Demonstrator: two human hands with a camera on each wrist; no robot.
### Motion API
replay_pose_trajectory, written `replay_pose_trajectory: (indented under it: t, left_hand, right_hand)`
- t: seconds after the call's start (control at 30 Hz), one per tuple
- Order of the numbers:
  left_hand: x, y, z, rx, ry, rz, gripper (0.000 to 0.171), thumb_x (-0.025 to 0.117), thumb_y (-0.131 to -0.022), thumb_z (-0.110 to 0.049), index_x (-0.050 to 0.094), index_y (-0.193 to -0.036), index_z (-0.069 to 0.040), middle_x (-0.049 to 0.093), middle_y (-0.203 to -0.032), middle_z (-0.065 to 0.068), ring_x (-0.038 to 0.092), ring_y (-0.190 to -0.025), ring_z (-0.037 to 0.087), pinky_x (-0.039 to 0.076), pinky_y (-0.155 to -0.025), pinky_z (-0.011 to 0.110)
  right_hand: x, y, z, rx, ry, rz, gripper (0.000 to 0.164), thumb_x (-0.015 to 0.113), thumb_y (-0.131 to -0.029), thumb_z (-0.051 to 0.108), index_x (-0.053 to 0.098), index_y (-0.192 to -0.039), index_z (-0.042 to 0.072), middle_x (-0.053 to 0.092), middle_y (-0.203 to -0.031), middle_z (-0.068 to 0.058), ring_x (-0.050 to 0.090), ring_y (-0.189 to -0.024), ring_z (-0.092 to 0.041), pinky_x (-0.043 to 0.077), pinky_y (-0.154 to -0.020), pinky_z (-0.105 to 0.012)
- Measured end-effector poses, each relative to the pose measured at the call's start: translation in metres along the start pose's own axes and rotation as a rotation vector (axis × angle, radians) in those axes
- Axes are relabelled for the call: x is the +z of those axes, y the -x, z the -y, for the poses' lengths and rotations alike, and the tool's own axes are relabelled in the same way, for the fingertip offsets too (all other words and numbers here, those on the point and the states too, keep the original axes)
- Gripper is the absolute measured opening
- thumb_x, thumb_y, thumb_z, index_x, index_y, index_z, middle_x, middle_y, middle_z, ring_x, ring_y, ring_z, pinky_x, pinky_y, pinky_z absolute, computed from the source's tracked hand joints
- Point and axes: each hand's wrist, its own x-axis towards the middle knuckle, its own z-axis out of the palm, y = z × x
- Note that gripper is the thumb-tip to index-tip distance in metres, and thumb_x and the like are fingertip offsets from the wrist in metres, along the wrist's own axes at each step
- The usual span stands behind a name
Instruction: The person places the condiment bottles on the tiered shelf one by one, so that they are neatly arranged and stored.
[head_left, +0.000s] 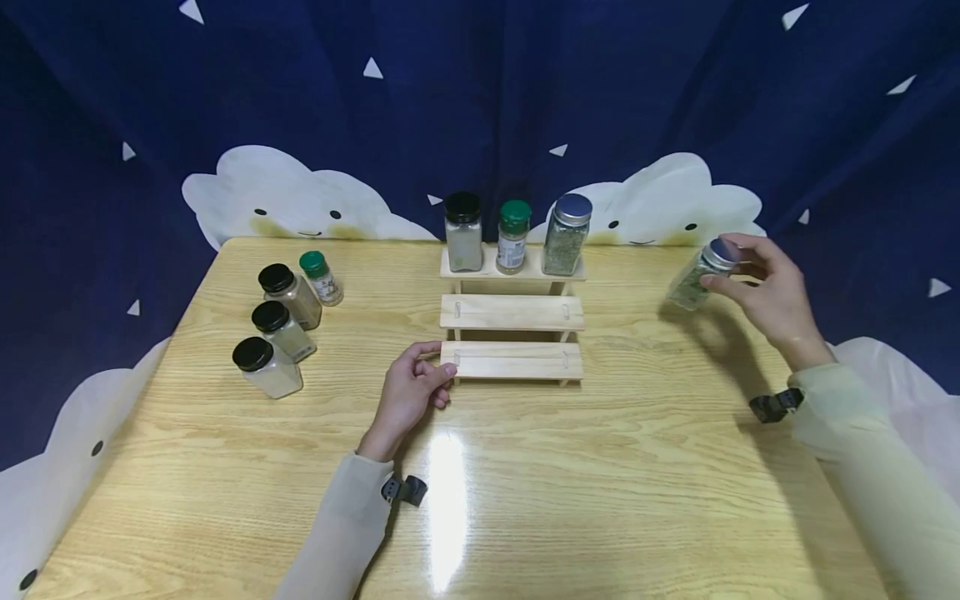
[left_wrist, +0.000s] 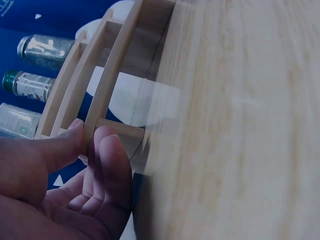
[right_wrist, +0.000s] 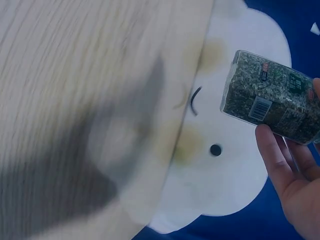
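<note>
A three-step wooden rack (head_left: 512, 312) stands mid-table. My left hand (head_left: 412, 383) pinches the left end of its lowest step, thumb on top and fingers beneath, as the left wrist view also shows. On the top step stand a black-capped jar (head_left: 463, 233), a green-capped jar (head_left: 513, 237) and a silver-capped jar of green herbs (head_left: 567, 236). At the table's right side, my right hand (head_left: 772, 292) grips another herb jar (head_left: 693, 279) near its silver cap, the jar tilted. In the right wrist view this herb jar (right_wrist: 270, 95) shows a barcode label.
At the table's left stand three black-capped jars (head_left: 272, 367) and a small green-capped jar (head_left: 322, 279). Behind the table's back edge hangs a dark blue curtain (head_left: 480, 100) with white clouds. The lower two steps hold no jars.
</note>
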Motion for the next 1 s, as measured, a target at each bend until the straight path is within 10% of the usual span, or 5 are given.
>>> replay_pose_trajectory:
  t: [1.0]
  left_hand:
    - [0.000, -0.001, 0.000, -0.006, -0.020, -0.004, 0.046, 0.073, -0.103, 0.004, 0.057, -0.146, 0.008, 0.068, -0.079, 0.010, 0.064, -0.057, 0.013, 0.060, -0.053, 0.022]
  right_hand:
    - [0.031, 0.024, 0.078, -0.165, -0.175, 0.150, 0.066, 0.084, -0.085, -0.016, 0.068, -0.145, 0.007, 0.073, -0.125, 0.000, 0.068, -0.109, -0.013, 0.059, -0.084, -0.014]
